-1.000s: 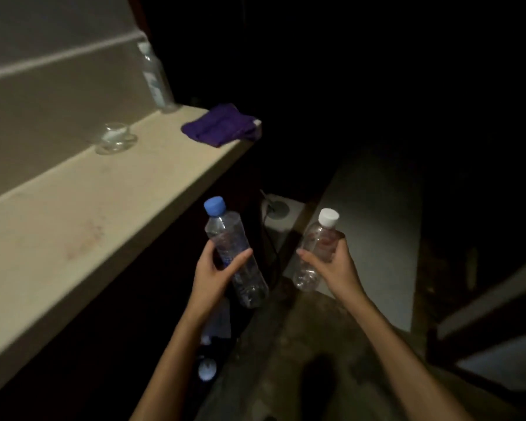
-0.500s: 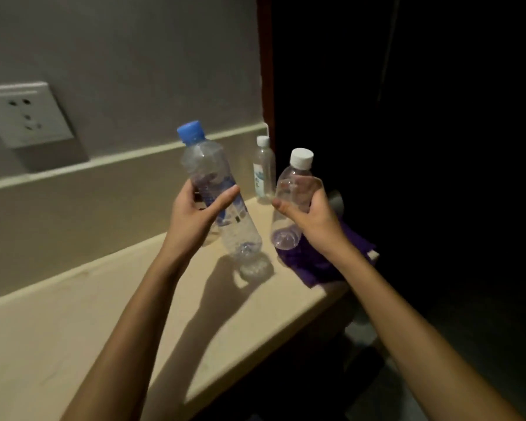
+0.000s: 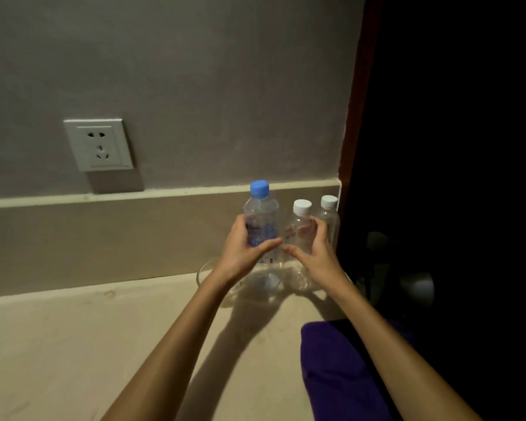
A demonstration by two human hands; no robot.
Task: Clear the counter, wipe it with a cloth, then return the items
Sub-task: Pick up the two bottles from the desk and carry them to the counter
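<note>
My left hand [image 3: 243, 253] clasps the blue-capped bottle [image 3: 261, 220], my right hand [image 3: 315, 253] the white-capped bottle [image 3: 299, 229]; beside them a third bottle [image 3: 328, 214], glass bowl [image 3: 205, 276], purple cloth [image 3: 331, 372] crowd the counter [image 3: 73, 344].

Beige counter [image 3: 73, 344]: three bottles [image 3: 328, 217], glass bowl [image 3: 207, 278], purple cloth [image 3: 331, 375].

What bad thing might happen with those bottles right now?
The blue-capped bottle in the left hand is coming down right beside a glass bowl, so it might knock it. The white-capped bottle in the right hand is squeezed next to a third bottle by the counter's end, which could topple off.
</note>
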